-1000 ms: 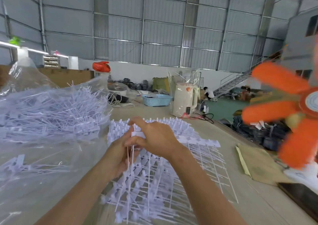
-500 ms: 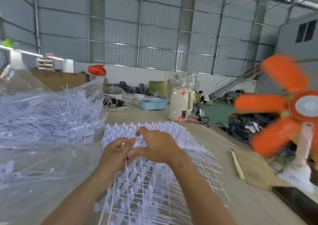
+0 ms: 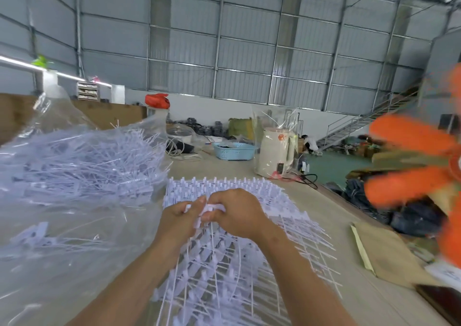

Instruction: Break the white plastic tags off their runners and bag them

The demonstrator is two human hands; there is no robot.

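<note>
The desk [image 3: 249,173] carries a big clear bag [image 3: 62,201] at the left, stuffed with loose white tags. Just right of it, under the person's forearms, lies a spread stack of runners [image 3: 224,275] with tags attached. An orange fan [image 3: 414,171] spins, blurred, at the right edge. Farther back stand a cream kettle [image 3: 273,156] and a blue basket [image 3: 233,151]. The left hand [image 3: 178,219] and right hand [image 3: 237,213] meet above the runners, each grip pinching the same small tag [image 3: 208,209] between thumb and fingertips.
</note>
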